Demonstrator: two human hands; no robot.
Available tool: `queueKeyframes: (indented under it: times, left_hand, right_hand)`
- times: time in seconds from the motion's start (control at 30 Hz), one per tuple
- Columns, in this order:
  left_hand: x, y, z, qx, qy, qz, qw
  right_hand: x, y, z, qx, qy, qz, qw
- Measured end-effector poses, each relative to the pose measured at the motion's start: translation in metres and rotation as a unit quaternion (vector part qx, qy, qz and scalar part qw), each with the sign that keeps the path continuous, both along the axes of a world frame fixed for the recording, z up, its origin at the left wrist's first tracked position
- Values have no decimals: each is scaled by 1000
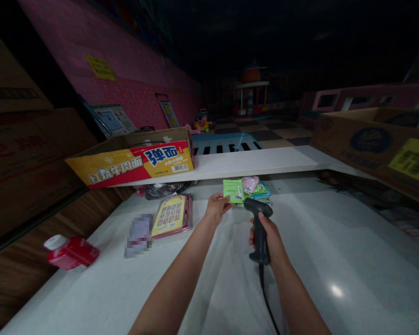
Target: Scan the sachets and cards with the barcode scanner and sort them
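Observation:
My left hand (217, 207) pinches the lower left corner of a flat green packet (232, 190), whose barcode faces me. In my right hand (269, 232) is a black barcode scanner (260, 228), gripped round its handle, with its head tilted toward the packet. From the handle a black cable runs down toward me. Just behind and to the right of the green packet lies a pile of colourful packets (263, 190), with a pink packet (250, 184) on top. The packet and my hand partly hide the pile.
A raised white shelf (251, 160) crosses behind the counter (317, 260). On it stand a red-and-yellow noodle carton (139, 160) and a brown carton (366, 139). To the left lie a yellow card with codes (171, 215), a blurred-out flat object (138, 235) and a red bottle (73, 252).

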State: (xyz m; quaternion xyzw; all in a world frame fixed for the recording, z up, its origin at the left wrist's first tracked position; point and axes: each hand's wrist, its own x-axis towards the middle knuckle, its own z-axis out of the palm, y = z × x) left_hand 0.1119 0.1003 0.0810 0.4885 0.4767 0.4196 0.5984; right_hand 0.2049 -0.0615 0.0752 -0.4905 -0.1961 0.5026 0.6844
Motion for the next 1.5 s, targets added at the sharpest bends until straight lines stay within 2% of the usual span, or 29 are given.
queueKeyframes:
  times: [0.07,0.2,0.27,0.37,0.5,0.7,0.97,1.13,1.2,1.33,1.4,1.5]
  left_hand:
    - [-33,-15,-18,57,-79,14,995]
    - [-86,-40,-56,142,-44,72,986]
    - [-100,-46,-69,157,-26,103,982]
    - [-105,-50,-79,173,-23,134,976]
    - [-103,-51,-82,183,-15,153,971]
    - [-103,-54,-78,162,44,169,971]
    - [-102,-51,-84,178,14,147,973]
    - [-103,-57,-76,193,99,131,967]
    - [-103,-63,-68,245,186,136,942]
    - [-101,-79,-51,357,400,126,835]
    - [-99,-86,-46,387,458,66,798]
    - [-95,-92,-45,399,497,-43,769]
  right_hand:
    - [-5,-2,2,3,-16,25,1000]
    - [-17,-8,4,-18,-59,98,993]
    - [-21,-12,3,-20,-89,132,987]
    - [-25,-17,2,-19,-142,177,974]
    - [-24,-22,1,-31,-188,211,959]
    - [-24,-23,1,-35,-201,211,956]
    - [-26,-23,0,-35,-201,203,958]
    - [-25,-22,0,-35,-193,191,962]
    - [-24,-21,0,-30,-189,191,963]
    - [-23,-19,-1,-25,-170,167,971]
    - [-23,-18,-2,-26,-160,153,975]
    - [-21,-17,-3,-30,-146,151,977]
